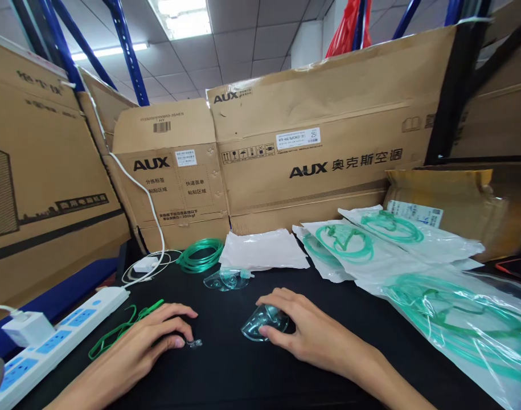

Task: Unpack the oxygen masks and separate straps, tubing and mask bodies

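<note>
Hands on black tabletop (226, 370). Right hand (305, 327) cups a clear mask (260, 326), fingers curled over its far side, thumb beneath its near rim; mask rests on the table under the palm. Left hand (151, 339) pinches a small clear connector (195, 343) between thumb and forefinger, just beside the green strap (119, 330). Second mask (226, 279) and coiled green tubing (200, 254) lie farther back.

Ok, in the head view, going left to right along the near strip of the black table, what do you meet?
White power strip → green strap → left hand → small clear connector at its fingertips → clear mask → right hand over it → bagged green tubing.
</note>
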### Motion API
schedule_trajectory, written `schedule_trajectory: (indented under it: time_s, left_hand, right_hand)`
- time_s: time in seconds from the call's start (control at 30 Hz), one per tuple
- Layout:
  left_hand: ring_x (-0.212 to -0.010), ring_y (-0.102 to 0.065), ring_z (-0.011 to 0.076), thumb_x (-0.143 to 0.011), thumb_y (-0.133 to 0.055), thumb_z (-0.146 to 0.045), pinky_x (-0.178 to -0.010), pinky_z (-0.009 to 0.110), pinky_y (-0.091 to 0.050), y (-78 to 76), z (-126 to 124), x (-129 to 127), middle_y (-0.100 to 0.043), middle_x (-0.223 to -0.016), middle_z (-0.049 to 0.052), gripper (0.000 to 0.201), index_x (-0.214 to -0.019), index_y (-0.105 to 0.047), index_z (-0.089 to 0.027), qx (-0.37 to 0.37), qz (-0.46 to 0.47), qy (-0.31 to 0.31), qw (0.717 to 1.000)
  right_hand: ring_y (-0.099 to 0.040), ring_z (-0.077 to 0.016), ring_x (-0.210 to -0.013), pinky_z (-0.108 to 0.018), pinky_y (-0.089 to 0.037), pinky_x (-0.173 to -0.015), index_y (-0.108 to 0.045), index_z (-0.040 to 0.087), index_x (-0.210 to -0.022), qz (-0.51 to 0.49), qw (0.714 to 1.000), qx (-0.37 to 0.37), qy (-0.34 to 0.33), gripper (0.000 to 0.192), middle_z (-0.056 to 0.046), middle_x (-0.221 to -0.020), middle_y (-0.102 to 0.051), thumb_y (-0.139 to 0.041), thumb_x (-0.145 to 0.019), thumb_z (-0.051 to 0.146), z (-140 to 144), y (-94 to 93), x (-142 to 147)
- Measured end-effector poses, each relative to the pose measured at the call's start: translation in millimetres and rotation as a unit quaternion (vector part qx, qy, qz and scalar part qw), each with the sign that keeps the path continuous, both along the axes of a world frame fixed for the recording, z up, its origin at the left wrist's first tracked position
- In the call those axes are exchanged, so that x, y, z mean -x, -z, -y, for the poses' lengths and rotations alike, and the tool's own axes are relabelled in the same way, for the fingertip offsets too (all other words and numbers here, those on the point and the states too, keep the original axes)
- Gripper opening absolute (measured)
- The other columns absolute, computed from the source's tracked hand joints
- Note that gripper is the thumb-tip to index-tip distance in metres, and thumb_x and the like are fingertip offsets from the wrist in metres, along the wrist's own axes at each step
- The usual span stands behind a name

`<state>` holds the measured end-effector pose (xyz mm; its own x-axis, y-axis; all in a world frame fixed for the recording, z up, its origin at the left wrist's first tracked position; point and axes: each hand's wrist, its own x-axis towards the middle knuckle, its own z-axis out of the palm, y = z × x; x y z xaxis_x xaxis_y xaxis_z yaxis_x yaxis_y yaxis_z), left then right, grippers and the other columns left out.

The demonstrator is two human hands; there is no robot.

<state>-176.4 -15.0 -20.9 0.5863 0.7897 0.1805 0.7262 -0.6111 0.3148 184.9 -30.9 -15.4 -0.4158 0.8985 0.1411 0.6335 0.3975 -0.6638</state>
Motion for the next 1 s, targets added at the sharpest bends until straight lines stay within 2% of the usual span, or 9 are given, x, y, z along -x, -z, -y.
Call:
schedule_trajectory:
  time_s: [0.13,0.23,0.3,0.37,0.47,0.57,0.73,0.87,1.0]
  left_hand:
    - [-0.125,-0.059,0.0251,-0.098,-0.057,-0.04,-0.108,0.04,-0.048,-10.0,9,-14,-0.062,-0.137,0.002,0.021,-0.112,-0.072,-0.035,-0.003,0.02,-0.01,1.0]
    - [-0.124,-0.06,0.0242,-0.099,-0.056,-0.04,-0.106,0.038,-0.049,-17.8,16,-24,-0.063,-0.135,0.002,0.02,-0.109,-0.073,-0.033,0.015,0.023,-0.011,1.0]
    - [-0.125,-0.059,0.0232,-0.101,-0.053,-0.039,-0.107,0.037,-0.048,-19.9,17,-25,-0.062,-0.135,0.002,0.022,-0.102,-0.074,-0.031,0.029,0.018,-0.006,0.999]
    - [-0.126,-0.058,0.0231,-0.101,-0.052,-0.039,-0.108,0.038,-0.047,-20.8,13,-24,-0.061,-0.137,0.002,0.023,-0.103,-0.074,-0.031,0.027,0.019,-0.003,0.999]
    - [-0.126,-0.058,0.0246,-0.099,-0.056,-0.042,-0.109,0.042,-0.046,-27.5,-1,-25,-0.061,-0.137,0.004,0.025,-0.117,-0.071,-0.032,-0.01,0.03,-0.005,0.999]
    - [-0.123,-0.06,0.0241,-0.1,-0.052,-0.044,-0.109,0.041,-0.046,-44.1,-23,-40,-0.064,-0.133,0.005,0.032,-0.124,-0.068,-0.03,-0.07,0.032,-0.002,0.997]
    - [-0.116,-0.063,0.024,-0.101,-0.051,-0.038,-0.103,0.036,-0.047,-65.8,-62,-77,-0.068,-0.123,0.005,0.03,-0.12,-0.069,-0.025,-0.105,0.033,0.01,0.994]
    - [-0.109,-0.064,0.0234,-0.099,-0.055,-0.034,-0.098,0.034,-0.047,-57.2,-82,-88,-0.071,-0.114,0.004,0.024,-0.114,-0.072,-0.025,-0.085,0.043,0.027,0.995]
    - [-0.107,-0.064,0.0223,-0.1,-0.054,-0.033,-0.097,0.033,-0.047,-43.9,-89,-84,-0.071,-0.114,0.005,0.025,-0.115,-0.071,-0.024,-0.064,0.06,0.04,0.995]
  right_hand:
    - [-0.044,-0.0281,-0.139,-0.042,-0.035,-0.116,-0.063,0.032,-0.131,-0.033,0.999,0.005,0.01,0.046,-0.004,-0.141,-0.058,-0.064,-0.089,0.05,0,-1.3,-1]
    - [-0.06,-0.0251,-0.113,-0.037,-0.046,-0.099,-0.065,0.031,-0.124,-0.063,0.997,-0.017,0.029,0.038,-0.003,-0.124,-0.066,-0.065,-0.089,0.047,-3,-7.4,-1]
    - [-0.063,-0.0217,-0.094,-0.035,-0.049,-0.087,-0.065,0.029,-0.119,-0.064,0.996,-0.04,0.044,0.032,-0.003,-0.113,-0.069,-0.065,-0.09,0.042,-8,-14.9,-1]
    - [-0.062,-0.0199,-0.087,-0.033,-0.048,-0.081,-0.064,0.027,-0.116,-0.054,0.995,-0.069,0.048,0.029,-0.003,-0.11,-0.068,-0.065,-0.09,0.038,-17,-24.8,0]
    - [-0.062,-0.0212,-0.095,-0.034,-0.047,-0.083,-0.062,0.024,-0.114,-0.036,0.994,-0.102,0.034,0.029,-0.005,-0.112,-0.068,-0.066,-0.088,0.038,-40,-39.7,4]
    - [-0.061,-0.023,-0.101,-0.036,-0.046,-0.089,-0.063,0.024,-0.116,-0.022,0.993,-0.115,0.02,0.032,-0.007,-0.116,-0.067,-0.068,-0.087,0.037,-68,-48.0,11]
    - [-0.057,-0.0266,-0.119,-0.039,-0.043,-0.1,-0.064,0.024,-0.125,-0.01,0.99,-0.137,0.014,0.037,-0.01,-0.124,-0.066,-0.066,-0.089,0.034,-96,-39.4,22]
    - [-0.052,-0.0279,-0.131,-0.04,-0.04,-0.105,-0.062,0.025,-0.133,-0.01,0.989,-0.143,0.016,0.041,-0.011,-0.131,-0.065,-0.063,-0.092,0.036,-101,-26.1,22]
    - [-0.06,-0.0286,-0.121,-0.04,-0.044,-0.1,-0.065,0.025,-0.13,-0.008,0.992,-0.129,0.014,0.041,-0.01,-0.125,-0.069,-0.065,-0.09,0.035,-102,-21.1,21]
